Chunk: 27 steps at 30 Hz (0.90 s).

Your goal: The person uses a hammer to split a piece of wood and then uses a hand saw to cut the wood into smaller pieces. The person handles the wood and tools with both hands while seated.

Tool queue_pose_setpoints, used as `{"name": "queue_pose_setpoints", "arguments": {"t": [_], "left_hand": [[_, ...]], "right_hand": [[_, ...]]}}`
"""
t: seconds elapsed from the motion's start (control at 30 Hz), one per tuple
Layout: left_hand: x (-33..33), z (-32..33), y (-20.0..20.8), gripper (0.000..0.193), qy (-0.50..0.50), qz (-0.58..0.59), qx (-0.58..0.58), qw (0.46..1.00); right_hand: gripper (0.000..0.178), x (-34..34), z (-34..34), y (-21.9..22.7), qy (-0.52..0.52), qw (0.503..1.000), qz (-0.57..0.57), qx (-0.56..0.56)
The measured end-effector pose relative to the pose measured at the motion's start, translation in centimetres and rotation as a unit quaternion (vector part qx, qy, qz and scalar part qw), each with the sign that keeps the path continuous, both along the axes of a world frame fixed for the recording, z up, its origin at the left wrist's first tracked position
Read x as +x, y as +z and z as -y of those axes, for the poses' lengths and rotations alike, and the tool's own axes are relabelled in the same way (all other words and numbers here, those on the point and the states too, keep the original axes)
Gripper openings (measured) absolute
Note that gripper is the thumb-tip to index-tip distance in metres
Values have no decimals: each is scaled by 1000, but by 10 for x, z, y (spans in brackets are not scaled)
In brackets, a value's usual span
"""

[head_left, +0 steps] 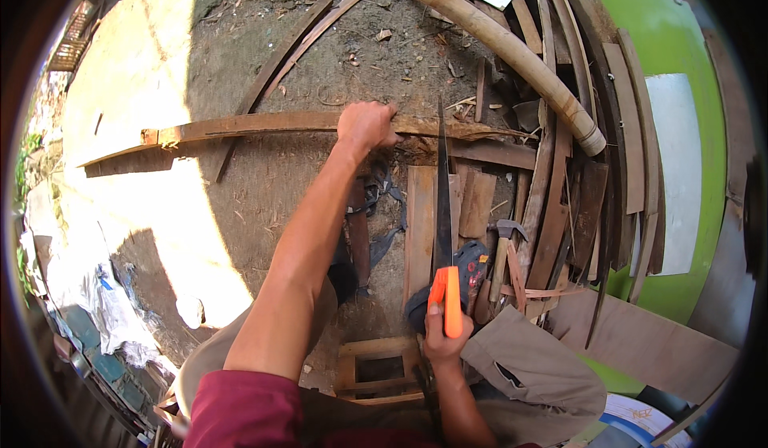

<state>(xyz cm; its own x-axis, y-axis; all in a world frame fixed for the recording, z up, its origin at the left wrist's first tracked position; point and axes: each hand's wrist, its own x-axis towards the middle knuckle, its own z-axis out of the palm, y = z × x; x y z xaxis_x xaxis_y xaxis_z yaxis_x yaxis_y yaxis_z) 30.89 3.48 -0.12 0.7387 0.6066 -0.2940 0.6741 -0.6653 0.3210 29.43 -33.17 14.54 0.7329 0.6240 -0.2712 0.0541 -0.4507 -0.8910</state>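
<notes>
A long wooden plank lies crosswise in front of me, its right end rough and splintered. My left hand is wrapped over the plank and grips it right of its middle. In my right hand is the orange handle of a hand saw. The dark blade points away from me, and its far part crosses the plank just right of my left hand. Whether the teeth touch the wood, I cannot tell.
Scrap boards and a bamboo pole pile up at the right. A hammer lies beside my right shoe. Near my knees sits a small wooden frame. Two thin strips lie beyond the plank. A green panel stands far right.
</notes>
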Motion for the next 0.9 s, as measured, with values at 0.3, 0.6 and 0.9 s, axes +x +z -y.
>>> {"name": "queue_pose_setpoints", "arguments": {"t": [0.3,0.6,0.9], "left_hand": [[0,5,0,49,-13,0,19,1000],[1,2,5,56,10,-8,7,1000],[1,-9,4,58,-6,-36,-8,999]], "right_hand": [[27,58,-105,-72,-34,999,29,-8],[24,62,-120,-62,-52,999,1,3],[14,14,-30,-49,8,999,42,12]]}}
